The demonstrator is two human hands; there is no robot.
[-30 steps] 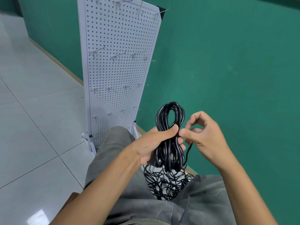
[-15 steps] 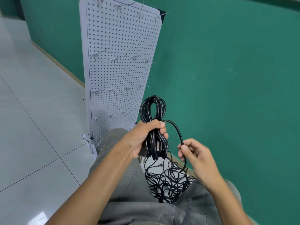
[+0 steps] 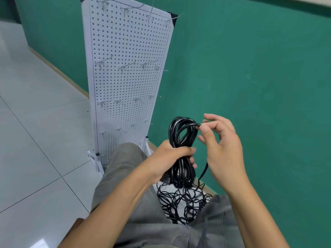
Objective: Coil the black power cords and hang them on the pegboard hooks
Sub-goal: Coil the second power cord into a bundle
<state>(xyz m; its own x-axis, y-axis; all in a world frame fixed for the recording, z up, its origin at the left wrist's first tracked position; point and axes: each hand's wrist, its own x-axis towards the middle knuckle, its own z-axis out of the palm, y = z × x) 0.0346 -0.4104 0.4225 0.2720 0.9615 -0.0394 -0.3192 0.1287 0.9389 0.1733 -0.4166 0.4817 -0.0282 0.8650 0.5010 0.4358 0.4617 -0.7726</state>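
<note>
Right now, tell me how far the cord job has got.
Done: nothing hangs yet; the metal hooks on the white perforated pegboard are all bare. In hand: the left hand grips a coiled black power cord while the right hand pinches its loose end at the top loop. Left: hang this coil, then coil the tangled black cords on the floor.

No text, label, brand, number or sign can be read anywhere in the head view — not on the white pegboard (image 3: 129, 83) at upper centre of the frame, and not on the coiled black cord (image 3: 180, 151) at lower centre.
</note>
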